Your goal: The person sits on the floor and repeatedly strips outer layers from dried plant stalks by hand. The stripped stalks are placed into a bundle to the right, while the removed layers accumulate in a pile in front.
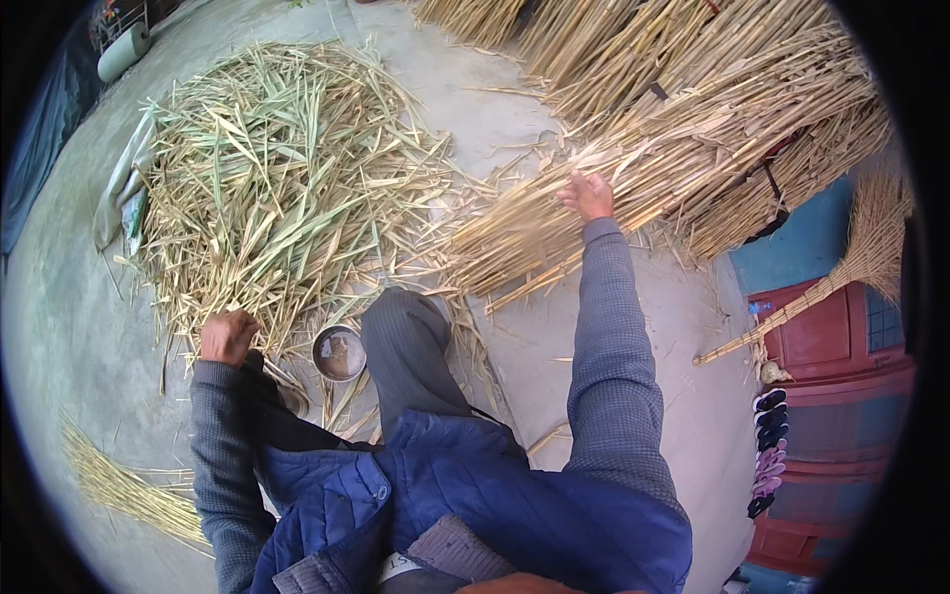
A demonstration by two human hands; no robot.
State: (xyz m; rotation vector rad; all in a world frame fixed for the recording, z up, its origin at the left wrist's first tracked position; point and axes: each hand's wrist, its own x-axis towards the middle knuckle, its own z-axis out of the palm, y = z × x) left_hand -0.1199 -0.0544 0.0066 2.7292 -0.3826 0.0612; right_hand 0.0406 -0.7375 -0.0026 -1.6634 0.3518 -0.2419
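My right hand [591,195] is stretched forward over a long bundle of dry, pale reed stalks [495,241]. Its fingers are curled in, and I cannot make out what is between them. Some stalks just to its left are smeared by motion. Closed in a fist, my left hand [229,338] is by my left knee, at the near edge of a big heap of stripped green and tan leaves [267,168]. Whatever that fist may hold is hidden. A round metal bowl [338,353] with something pale inside stands between my legs.
More stalk bundles [633,49] lie at the far right. A straw broom [841,267] leans by a red and blue door [831,337], near a row of shoes [768,455]. Thin stalks [134,490] lie at the near left, and a pale sack [124,188] is beside the heap.
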